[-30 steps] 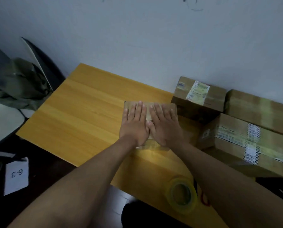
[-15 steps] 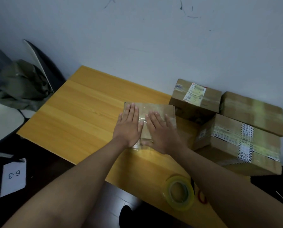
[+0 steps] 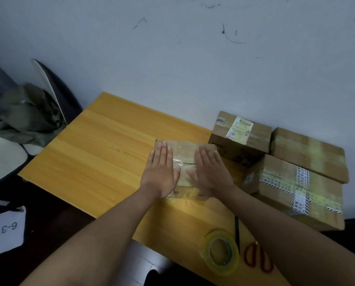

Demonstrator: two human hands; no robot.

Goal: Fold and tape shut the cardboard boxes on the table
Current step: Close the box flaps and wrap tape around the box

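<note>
The box (image 3: 186, 162) lies flat on the tabletop (image 3: 102, 157), just left of three sealed boxes (image 3: 292, 172). Both hands lie on its lid with straight fingers, gripping nothing: left hand (image 3: 162, 172) at its left part, right hand (image 3: 210, 172) at its right, likely pressing clear tape (image 3: 185, 162) onto the seam between them. The tape roll (image 3: 222, 252) and scissors (image 3: 255, 256) sit nearer the person.
</note>
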